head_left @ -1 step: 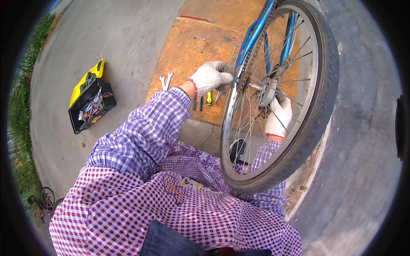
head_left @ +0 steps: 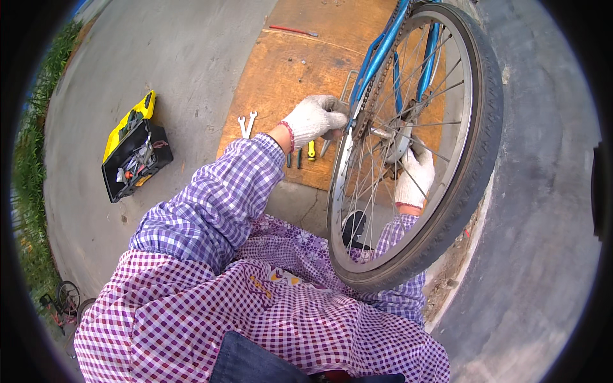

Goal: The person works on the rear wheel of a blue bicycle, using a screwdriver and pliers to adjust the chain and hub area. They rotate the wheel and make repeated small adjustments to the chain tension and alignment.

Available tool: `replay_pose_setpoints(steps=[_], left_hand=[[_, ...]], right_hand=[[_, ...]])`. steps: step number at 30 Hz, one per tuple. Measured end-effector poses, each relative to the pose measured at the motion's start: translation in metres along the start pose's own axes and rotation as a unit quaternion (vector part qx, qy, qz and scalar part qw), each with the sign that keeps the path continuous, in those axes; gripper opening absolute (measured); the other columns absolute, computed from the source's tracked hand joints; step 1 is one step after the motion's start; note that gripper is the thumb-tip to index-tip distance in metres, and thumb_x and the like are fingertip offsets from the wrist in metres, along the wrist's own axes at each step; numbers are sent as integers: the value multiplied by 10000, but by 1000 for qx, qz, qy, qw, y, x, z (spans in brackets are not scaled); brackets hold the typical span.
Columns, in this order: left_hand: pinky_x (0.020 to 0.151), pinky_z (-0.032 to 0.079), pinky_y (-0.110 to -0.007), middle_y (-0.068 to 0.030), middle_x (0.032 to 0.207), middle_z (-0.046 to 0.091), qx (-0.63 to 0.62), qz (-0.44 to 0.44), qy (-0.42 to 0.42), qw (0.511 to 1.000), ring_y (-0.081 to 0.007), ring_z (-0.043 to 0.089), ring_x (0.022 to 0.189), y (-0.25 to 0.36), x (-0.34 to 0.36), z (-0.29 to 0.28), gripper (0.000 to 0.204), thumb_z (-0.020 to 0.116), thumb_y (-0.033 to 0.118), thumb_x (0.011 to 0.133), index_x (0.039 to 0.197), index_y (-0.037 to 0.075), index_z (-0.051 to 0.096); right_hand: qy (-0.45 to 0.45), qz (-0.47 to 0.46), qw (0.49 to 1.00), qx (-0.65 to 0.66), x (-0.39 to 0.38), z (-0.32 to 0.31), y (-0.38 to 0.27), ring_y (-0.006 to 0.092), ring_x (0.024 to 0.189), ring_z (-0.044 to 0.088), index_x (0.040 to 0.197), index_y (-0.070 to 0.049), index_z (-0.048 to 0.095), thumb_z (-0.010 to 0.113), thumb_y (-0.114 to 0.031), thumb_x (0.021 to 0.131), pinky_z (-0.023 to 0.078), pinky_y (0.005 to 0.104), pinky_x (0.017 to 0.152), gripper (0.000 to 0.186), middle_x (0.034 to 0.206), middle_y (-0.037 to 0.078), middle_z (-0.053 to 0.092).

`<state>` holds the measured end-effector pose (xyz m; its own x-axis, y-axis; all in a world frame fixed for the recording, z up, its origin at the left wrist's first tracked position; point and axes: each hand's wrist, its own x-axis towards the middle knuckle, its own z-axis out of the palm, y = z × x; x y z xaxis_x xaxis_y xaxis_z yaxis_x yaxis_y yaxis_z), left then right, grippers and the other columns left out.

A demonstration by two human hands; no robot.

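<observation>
Clock read over the whole head view: the bike wheel (head_left: 483,153) stands tilted at 2 o'clock, hub (head_left: 400,147) toward the centre, w/ the blue frame (head_left: 385,48) and chain (head_left: 375,89) running up to 1 o'clock. L hand (head_left: 315,120), in a white knit glove, is at 12, approx. 10 o'clock from the hub; its fingers are bent together at the lower end of the frame – can't tell if they're clamped on anything, tips are hidden. R hand (head_left: 415,175), same kind of glove, is at 3, seen thru the spokes, its fingers up against the hub; can't tell if that grip is closed, spokes & hub cover part of it. Wooden board (head_left: 268,83) lies at 12: red-handled tool (head_left: 290,29) near its top, two wrenches (head_left: 247,123) at approx. 11, yellow-handled screwdriver (head_left: 311,150) just below L hand, beside two dark-handled tools (head_left: 294,158). Open toolbox (head_left: 115,169), black w/ yellow lid, at 9 to 10, tools inside. Another bike (head_left: 68,297) at 8, plants (head_left: 29,191) at 9.
</observation>
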<state>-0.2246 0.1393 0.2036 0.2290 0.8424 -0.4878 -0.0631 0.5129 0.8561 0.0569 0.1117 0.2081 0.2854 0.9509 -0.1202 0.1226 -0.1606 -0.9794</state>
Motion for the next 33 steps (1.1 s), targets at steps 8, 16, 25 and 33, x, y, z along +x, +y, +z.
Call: replay_pose_setpoints(steps=[8, 16, 25, 33], left_hand=[[666, 561, -282, -71, 878, 724, 71, 8, 15, 997, -117, 692, 758, 98, -35, -27, 264, 667, 148, 965, 1167, -17, 704], [773, 570, -341, -136, 971, 752, 70, 33, 27, 997, -190, 724, 809, 116, -55, -50, 307, 674, 175, 893, 1131, -5, 744], [994, 532, -419, -204, 1180, 740, 195, 151, 180, 952, -348, 697, 1125, 172, -79, -61, 407, 645, 291, 898, 1176, 7, 732], [787, 565, -347, -127, 983, 739, 131, 223, 83, 962, -170, 714, 803, 223, -67, -61, 477, 631, 218, 931, 1328, -44, 658]], right_hand=[[10, 52, 998, 21, -7, 39, -110, 248, 1122, 696, 1411, 60, 565, 596, -43, 1033, 598, 362, 908, 393, 1276, 194, 685], [15, 27, 1000, -4, -9, 57, -123, 228, 1072, 704, 1364, 66, 604, 654, -64, 1014, 578, 337, 928, 377, 1235, 172, 708], [2, 24, 1000, 1, -27, 64, -150, 231, 1068, 709, 1363, 68, 601, 660, -82, 1014, 589, 342, 911, 384, 1230, 170, 712], [-36, 1, 997, 68, -86, 94, -176, 217, 1065, 710, 1374, 63, 594, 669, -91, 1018, 588, 325, 906, 395, 1243, 168, 707]])
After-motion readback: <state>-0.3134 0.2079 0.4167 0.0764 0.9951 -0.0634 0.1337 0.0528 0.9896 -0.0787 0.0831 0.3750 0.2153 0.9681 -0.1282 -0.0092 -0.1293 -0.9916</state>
